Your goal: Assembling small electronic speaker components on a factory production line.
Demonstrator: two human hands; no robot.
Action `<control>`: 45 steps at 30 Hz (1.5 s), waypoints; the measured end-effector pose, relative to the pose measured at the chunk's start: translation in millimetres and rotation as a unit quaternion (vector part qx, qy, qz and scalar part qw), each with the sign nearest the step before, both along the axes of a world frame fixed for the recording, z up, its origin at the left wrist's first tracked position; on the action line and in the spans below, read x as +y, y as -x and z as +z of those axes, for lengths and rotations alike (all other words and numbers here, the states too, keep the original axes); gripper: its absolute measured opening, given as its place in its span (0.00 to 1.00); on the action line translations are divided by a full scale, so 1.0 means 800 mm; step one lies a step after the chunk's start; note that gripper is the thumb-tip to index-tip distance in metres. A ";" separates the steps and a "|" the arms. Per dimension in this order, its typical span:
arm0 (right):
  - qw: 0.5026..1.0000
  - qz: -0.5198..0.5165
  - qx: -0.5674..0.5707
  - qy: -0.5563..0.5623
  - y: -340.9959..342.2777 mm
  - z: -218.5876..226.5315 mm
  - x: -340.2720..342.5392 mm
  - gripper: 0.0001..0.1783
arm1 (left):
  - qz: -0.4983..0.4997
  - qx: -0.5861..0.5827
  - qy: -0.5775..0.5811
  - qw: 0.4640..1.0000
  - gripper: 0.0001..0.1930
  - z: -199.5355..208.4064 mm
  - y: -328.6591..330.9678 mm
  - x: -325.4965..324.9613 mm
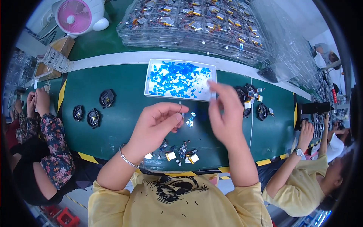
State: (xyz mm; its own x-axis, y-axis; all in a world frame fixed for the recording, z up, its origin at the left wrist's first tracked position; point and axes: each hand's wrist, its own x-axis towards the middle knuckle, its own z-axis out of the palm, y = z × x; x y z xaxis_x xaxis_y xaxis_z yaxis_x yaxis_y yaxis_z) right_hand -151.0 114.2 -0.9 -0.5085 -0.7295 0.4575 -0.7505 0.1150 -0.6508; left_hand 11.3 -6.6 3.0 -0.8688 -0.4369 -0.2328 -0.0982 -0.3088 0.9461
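My left hand is closed in a pinch above the middle of the green table, with a small thin part at its fingertips, too small to make out. My right hand is blurred by motion near the tray's front right corner; its thumb and forefinger stand apart, and I see nothing held between them. The white tray holds many small blue film pieces. Between my hands lie a few small white-and-blue pieces. Nearer me are small wired circuit parts with silver battery packs.
Round black housings lie to the left; more housings with battery parts lie to the right. Behind a pale rail, clear stacked trays hold wired batteries. A pink-and-white fan stands far left. People work on both sides.
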 end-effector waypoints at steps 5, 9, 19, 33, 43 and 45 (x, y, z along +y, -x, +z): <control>0.997 0.079 0.004 0.012 -0.042 -0.002 0.005 0.14 | 0.022 0.043 -0.112 0.993 0.17 0.002 0.004 0.005; 0.996 0.063 -0.047 0.042 -0.028 0.004 0.015 0.09 | 0.027 -0.086 0.216 0.972 0.17 0.017 -0.028 -0.053; 0.955 0.090 -0.283 0.023 -0.034 0.012 0.020 0.08 | 0.172 -0.324 0.496 0.787 0.18 0.012 -0.054 -0.106; 0.953 0.151 -0.226 0.131 -0.045 0.031 0.029 0.10 | 0.057 0.103 -0.028 0.993 0.12 0.012 0.009 0.012; 0.987 0.084 -0.001 0.136 -0.052 0.033 0.017 0.10 | 0.090 0.111 0.171 0.975 0.13 0.013 0.007 0.033; 0.987 0.082 0.013 0.135 -0.053 0.033 0.015 0.10 | 0.095 0.113 0.186 0.971 0.13 0.015 0.005 0.032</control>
State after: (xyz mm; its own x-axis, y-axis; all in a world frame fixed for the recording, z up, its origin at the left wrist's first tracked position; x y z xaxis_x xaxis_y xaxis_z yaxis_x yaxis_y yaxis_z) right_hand -108.5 126.4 25.1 -0.3789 -0.6507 0.6581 -0.7618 -0.1844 -0.6210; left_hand 7.6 18.8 14.9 -0.7748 -0.6118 0.1594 0.1506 0.0662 0.9864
